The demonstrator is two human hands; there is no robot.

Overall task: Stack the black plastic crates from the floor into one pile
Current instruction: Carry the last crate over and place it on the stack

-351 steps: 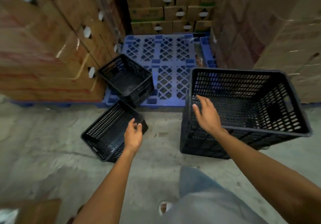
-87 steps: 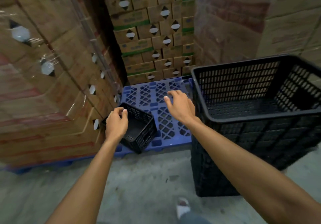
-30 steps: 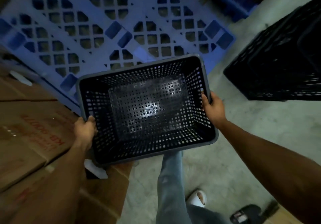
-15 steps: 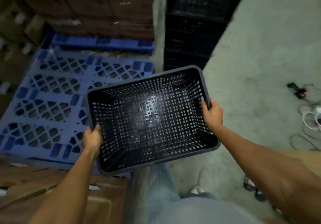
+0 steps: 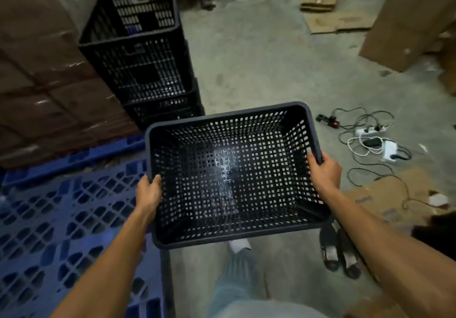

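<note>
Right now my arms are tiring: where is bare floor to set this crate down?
Bare concrete lies between the crate stack and the cables. The blue pallet beside your left hand is bare too. Cables, shoes and flattened cardboard crowd the right.

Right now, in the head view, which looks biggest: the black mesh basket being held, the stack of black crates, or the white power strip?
1. Black perforated plastic basket, though it's nearest the camera.
2. Stack of black plastic crates.
3. White power strip, clearly smallest.
</note>
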